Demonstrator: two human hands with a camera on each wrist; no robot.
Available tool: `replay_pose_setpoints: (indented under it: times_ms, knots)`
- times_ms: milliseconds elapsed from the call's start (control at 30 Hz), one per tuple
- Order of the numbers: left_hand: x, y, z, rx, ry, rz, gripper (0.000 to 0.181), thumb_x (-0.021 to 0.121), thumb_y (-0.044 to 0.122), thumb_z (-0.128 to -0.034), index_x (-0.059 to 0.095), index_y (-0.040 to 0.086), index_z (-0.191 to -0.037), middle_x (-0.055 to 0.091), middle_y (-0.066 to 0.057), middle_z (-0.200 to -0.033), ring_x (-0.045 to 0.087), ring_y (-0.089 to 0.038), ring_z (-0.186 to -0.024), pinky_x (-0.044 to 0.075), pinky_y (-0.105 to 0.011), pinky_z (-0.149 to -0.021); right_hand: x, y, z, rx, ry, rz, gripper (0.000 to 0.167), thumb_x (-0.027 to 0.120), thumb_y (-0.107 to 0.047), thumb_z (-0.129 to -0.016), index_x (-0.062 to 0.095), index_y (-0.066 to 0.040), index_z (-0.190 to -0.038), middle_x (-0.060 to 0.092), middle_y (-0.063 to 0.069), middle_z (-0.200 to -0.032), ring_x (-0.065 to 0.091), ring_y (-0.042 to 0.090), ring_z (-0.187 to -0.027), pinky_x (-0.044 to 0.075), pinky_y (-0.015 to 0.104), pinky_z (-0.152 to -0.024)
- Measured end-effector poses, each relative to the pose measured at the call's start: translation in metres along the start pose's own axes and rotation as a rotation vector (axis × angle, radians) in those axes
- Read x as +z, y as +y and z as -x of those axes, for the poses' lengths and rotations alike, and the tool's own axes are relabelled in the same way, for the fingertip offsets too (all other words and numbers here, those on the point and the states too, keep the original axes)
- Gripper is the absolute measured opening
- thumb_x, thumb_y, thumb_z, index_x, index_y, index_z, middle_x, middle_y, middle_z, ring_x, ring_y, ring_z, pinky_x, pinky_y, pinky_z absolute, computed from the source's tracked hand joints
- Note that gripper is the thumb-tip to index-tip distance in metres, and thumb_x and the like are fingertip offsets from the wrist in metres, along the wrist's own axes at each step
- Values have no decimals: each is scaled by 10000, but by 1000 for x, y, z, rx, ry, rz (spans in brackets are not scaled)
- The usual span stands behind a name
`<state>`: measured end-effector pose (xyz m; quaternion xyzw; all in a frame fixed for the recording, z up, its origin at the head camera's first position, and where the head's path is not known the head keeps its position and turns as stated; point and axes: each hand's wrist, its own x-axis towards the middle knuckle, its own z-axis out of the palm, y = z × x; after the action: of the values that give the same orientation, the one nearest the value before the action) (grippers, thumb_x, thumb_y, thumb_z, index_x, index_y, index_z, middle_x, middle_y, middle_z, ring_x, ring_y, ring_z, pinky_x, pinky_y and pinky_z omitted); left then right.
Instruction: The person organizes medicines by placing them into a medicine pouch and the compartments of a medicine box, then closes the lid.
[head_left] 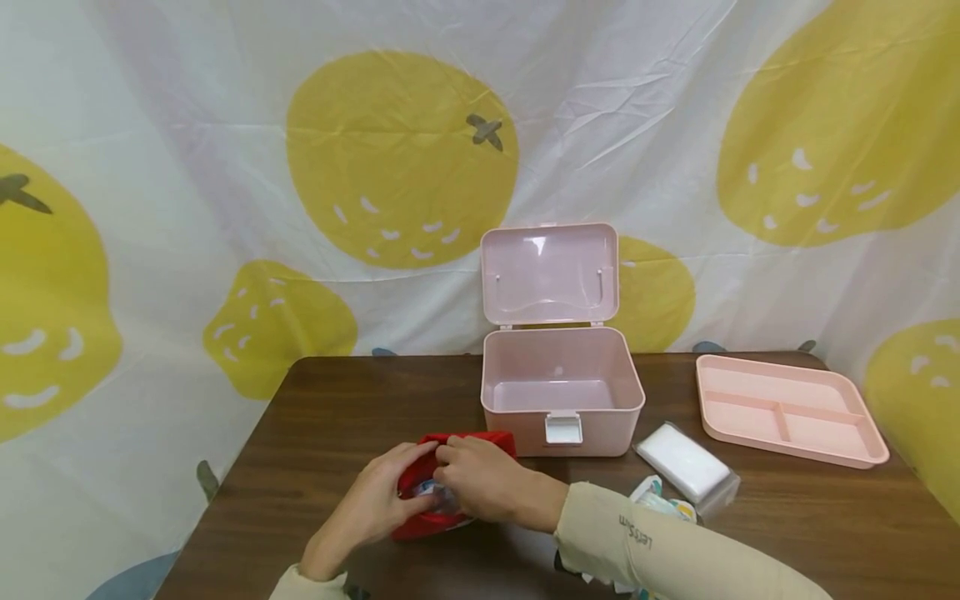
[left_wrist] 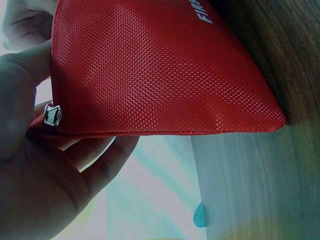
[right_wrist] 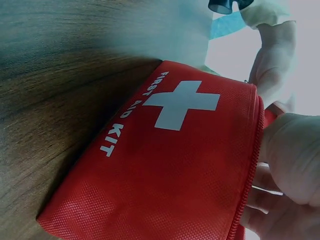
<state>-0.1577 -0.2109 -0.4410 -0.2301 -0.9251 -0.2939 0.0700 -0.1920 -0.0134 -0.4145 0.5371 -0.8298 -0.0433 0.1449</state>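
A red first aid pouch (head_left: 423,525) stands on the table with its zipped top open, in front of the pink box. My left hand (head_left: 375,496) grips one end of the pouch's rim, the thumb on one side and fingers on the other, near the metal zip pull (left_wrist: 53,115). My right hand (head_left: 483,479) is at the opening, its fingers reaching inside past the zip (right_wrist: 250,185). The fingertips are hidden, so whether they pinch anything cannot be told. A clear plastic packet (head_left: 444,497) shows between the hands. White lettering and a cross (right_wrist: 181,104) mark the pouch front.
Behind the pouch stands a pink box (head_left: 525,429), its lid (head_left: 551,275) raised. To its right lie a white item in clear wrap (head_left: 682,462) and a pink divided tray (head_left: 795,452). Colourful packets (head_left: 660,497) lie partly under my right sleeve. A lemon-print cloth (head_left: 405,325) hangs behind.
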Motion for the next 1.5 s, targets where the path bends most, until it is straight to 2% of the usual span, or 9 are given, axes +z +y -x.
replay_pose_setpoints:
  times_ms: [200, 433, 567, 700, 833, 967, 1100, 1300, 1500]
  knots:
    - [1, 0, 0, -17, -10, 14, 622, 842, 199, -790, 591, 82, -1347, 651, -4, -1156, 628, -174, -1033, 529, -406, -902, -1, -2, 2, 13, -73, -2, 210, 798, -297, -802, 766, -208, -989, 671, -34, -958, 591, 135, -899, 490, 242, -790]
    - [0, 1, -1, -47, -24, 26, 628, 837, 254, -799, 587, 97, -1353, 649, -12, -1181, 624, -183, -1053, 524, -429, -917, -6, -2, 6, 49, -120, -40, 108, 747, -237, -816, 761, -187, -911, 682, -23, -919, 609, 151, -850, 509, 258, -787]
    - [1, 2, -1, -52, -23, 19, 635, 841, 263, -795, 587, 97, -1354, 652, -12, -1178, 623, -175, -1029, 530, -391, -883, -9, -2, 8, 53, -121, -62, 81, 718, -224, -845, 761, -170, -888, 683, -10, -902, 607, 160, -825, 508, 260, -809]
    - [1, 1, 0, -59, -29, 17, 636, 840, 257, -796, 584, 107, -1359, 650, -1, -1162, 616, -161, -1000, 537, -353, -842, -16, 1, 10, 51, -89, -108, 106, 679, -215, -884, 757, -153, -921, 679, -6, -901, 607, 157, -824, 509, 266, -801]
    - [1, 1, -1, -60, -30, 22, 639, 841, 267, -795, 584, 108, -1358, 650, -10, -1172, 617, -169, -1005, 544, -363, -846, -27, 9, 17, 76, -53, -239, 155, 660, -234, -924, 751, -138, -1004, 688, 1, -939, 625, 151, -867, 533, 278, -792]
    - [0, 2, -2, -57, -32, 14, 639, 839, 291, -797, 586, 105, -1354, 651, -18, -1182, 618, -173, -1016, 541, -371, -851, -38, 25, 31, 107, -35, -443, 204, 685, -228, -916, 748, -117, -1076, 713, 5, -997, 643, 122, -904, 542, 271, -825]
    - [0, 2, -2, -67, -34, 9, 643, 844, 295, -789, 589, 118, -1353, 652, -14, -1189, 617, -180, -1037, 537, -388, -867, -44, 44, 48, 130, -19, -625, 201, 681, -203, -922, 749, -97, -1079, 729, -9, -1014, 635, 79, -893, 530, 245, -848]
    - [0, 2, -2, -72, -26, 4, 644, 851, 285, -778, 596, 124, -1346, 657, -15, -1185, 620, -198, -1055, 529, -423, -893, -43, 65, 75, 124, 30, -783, 128, 694, -195, -926, 755, -105, -993, 716, -76, -912, 579, -3, -766, 535, 236, -711]
    - [1, 3, -2, -86, -38, 12, 648, 850, 297, -778, 593, 131, -1350, 653, -16, -1193, 614, -199, -1062, 530, -437, -897, -41, 77, 99, 122, -5, -905, 112, 694, -187, -932, 747, -115, -1000, 712, -97, -892, 607, -21, -804, 540, 236, -736]
